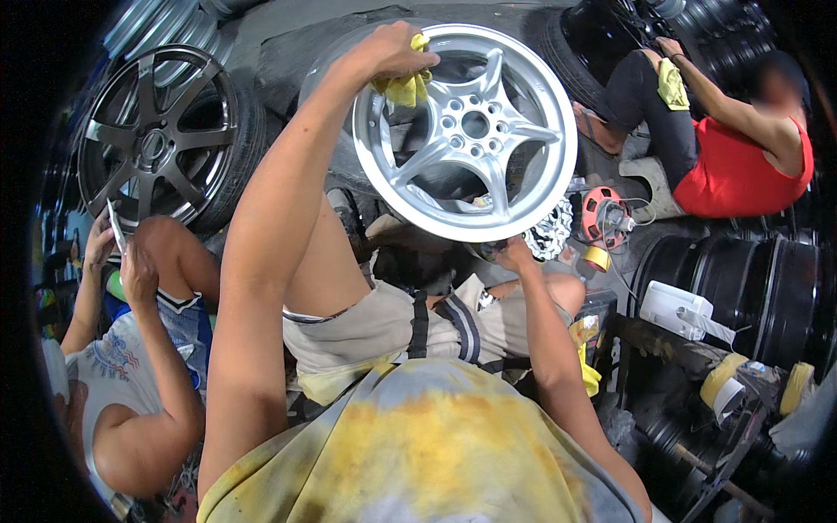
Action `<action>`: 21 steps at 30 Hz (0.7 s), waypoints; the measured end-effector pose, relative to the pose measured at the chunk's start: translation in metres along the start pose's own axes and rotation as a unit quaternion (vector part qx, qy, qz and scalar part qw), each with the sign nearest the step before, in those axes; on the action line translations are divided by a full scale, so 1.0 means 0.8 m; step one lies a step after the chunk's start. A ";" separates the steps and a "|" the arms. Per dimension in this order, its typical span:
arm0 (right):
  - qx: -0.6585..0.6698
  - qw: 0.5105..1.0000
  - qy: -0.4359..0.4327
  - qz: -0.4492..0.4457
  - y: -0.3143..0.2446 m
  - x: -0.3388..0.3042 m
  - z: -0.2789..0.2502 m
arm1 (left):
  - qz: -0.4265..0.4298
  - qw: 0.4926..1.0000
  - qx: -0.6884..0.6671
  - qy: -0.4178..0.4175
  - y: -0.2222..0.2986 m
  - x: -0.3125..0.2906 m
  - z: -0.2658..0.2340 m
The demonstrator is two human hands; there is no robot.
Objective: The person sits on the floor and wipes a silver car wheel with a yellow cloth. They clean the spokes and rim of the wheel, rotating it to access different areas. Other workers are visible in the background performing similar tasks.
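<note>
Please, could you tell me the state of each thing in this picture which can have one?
Silver wheel: face toward the camera.
Left hand: closed on yellow cloth.
Yellow cloth: bunched, at the wheel's rim.
Right hand: at the lower rim; grip unclear.
Dark wheel: face showing.
Other cloth: hanging by the knee of the person in red.

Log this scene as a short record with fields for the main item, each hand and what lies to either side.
Main item: silver spoked wheel, in front of the person
Left hand: holding a yellow cloth at the wheel's upper-left rim
Right hand: at the wheel's lower edge, partly hidden, grip unclear
Left side: dark spoked wheel; co-worker in a pale top holding a thin flat object
Right side: co-worker in a red top; red-orange reel
</note>
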State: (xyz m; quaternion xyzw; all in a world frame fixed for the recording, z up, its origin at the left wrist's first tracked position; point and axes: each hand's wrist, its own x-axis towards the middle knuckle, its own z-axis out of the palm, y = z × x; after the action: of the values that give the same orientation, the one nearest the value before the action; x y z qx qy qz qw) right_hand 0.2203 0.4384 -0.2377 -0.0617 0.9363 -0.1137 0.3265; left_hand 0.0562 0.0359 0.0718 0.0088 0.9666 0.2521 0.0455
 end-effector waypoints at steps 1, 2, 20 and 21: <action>-0.025 1.000 -0.013 -0.010 -0.009 0.004 0.000 | -0.007 1.000 0.003 -0.004 -0.003 -0.004 -0.004; -0.003 0.999 -0.050 0.015 -0.016 0.009 -0.003 | -0.007 1.000 0.010 -0.006 -0.006 -0.009 -0.007; 0.156 0.957 0.226 -0.097 0.012 -0.005 0.004 | -0.029 0.999 0.034 -0.009 -0.014 -0.022 -0.011; 0.237 0.945 0.217 -0.070 0.019 0.002 0.011 | -0.028 0.999 0.031 -0.002 -0.008 -0.018 -0.007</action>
State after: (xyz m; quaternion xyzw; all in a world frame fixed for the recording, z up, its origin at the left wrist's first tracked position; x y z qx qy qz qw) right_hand 0.2241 0.4511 -0.2492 -0.0215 0.9240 -0.3650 0.1119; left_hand 0.0698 0.0265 0.0748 -0.0166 0.9737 0.2209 0.0540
